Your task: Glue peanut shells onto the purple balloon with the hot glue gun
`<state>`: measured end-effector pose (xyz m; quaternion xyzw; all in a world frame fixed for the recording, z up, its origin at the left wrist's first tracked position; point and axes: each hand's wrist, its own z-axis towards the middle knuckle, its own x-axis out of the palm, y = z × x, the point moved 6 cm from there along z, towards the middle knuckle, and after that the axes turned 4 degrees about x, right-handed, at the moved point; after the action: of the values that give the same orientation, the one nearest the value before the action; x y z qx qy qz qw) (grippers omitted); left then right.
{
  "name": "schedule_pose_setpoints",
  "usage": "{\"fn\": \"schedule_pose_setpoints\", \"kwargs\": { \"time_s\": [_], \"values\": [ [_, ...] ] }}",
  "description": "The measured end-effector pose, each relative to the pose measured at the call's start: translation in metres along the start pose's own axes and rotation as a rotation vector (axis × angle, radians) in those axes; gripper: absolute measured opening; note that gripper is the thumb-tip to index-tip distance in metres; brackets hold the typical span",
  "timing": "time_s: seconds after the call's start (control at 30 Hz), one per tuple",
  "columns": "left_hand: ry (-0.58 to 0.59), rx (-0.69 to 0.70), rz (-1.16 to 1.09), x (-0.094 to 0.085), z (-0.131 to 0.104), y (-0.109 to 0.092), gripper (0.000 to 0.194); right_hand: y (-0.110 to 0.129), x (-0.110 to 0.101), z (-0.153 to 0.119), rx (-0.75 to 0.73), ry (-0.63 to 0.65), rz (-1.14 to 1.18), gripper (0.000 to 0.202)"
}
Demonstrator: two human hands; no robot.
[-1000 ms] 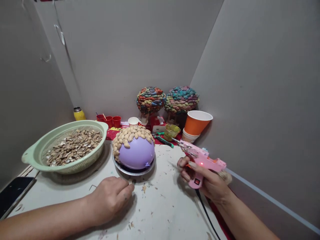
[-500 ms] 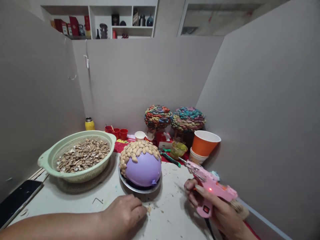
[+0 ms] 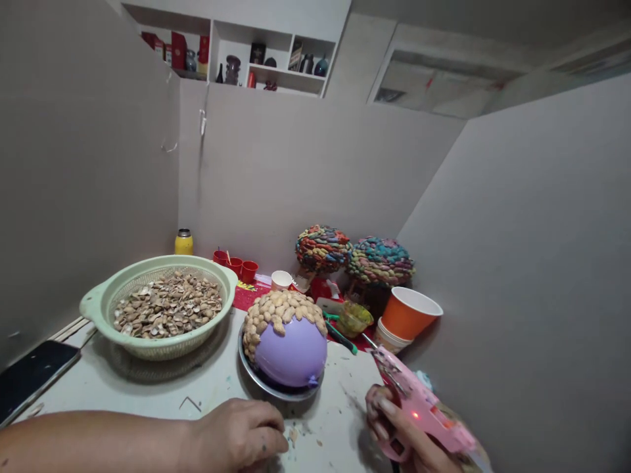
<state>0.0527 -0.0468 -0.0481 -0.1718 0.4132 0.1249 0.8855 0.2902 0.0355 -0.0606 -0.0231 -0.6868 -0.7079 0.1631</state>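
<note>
A purple balloon (image 3: 292, 355), its top and left side covered with glued peanut shells, sits on a metal plate (image 3: 276, 389). My left hand (image 3: 236, 437) rests knuckles-up on the table just in front of the plate, fingers curled near a small shell piece (image 3: 294, 434); whether it pinches anything is hidden. My right hand (image 3: 399, 439) grips a pink glue gun (image 3: 419, 410) at the lower right, its nozzle pointing up-left toward the balloon and a red light glowing on its side.
A green colander (image 3: 162, 309) full of peanut shells stands at the left. A dark phone (image 3: 32, 374) lies at the left edge. Behind the balloon: orange paper cup (image 3: 408, 315), two coloured shell domes (image 3: 323, 248), red cups (image 3: 236, 266), yellow bottle (image 3: 183, 242). Grey partition walls close in.
The view has tilted upward, so everything sits lower in frame and shelves show at the top. My hands hold about the same places by the plate and glue gun.
</note>
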Motion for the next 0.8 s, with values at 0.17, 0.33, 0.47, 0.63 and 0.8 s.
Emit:
{"fn": "schedule_pose_setpoints", "kwargs": {
  "time_s": [0.17, 0.33, 0.47, 0.63, 0.8],
  "values": [
    [-0.049, 0.089, -0.007, -0.002, 0.000, -0.009, 0.019, 0.005, 0.006, -0.003, -0.017, 0.021, -0.034, 0.031],
    [-0.081, 0.137, -0.082, -0.007, 0.002, -0.011, 0.030, 0.004, 0.024, -0.004, -0.010, 0.079, 0.023, 0.034],
    [-0.133, 0.152, -0.124, -0.015, 0.001, -0.012, 0.032, 0.000, 0.038, -0.003, -0.002, 0.067, 0.082, 0.041],
    [-0.346, -0.041, -0.246, -0.032, 0.002, -0.010, 0.026, 0.000, 0.051, -0.012, -0.012, 0.012, 0.086, 0.034],
    [-0.502, -0.399, -0.494, -0.032, 0.002, 0.004, 0.020, 0.001, 0.068, -0.032, -0.005, -0.002, 0.115, 0.031]
  ]
}}
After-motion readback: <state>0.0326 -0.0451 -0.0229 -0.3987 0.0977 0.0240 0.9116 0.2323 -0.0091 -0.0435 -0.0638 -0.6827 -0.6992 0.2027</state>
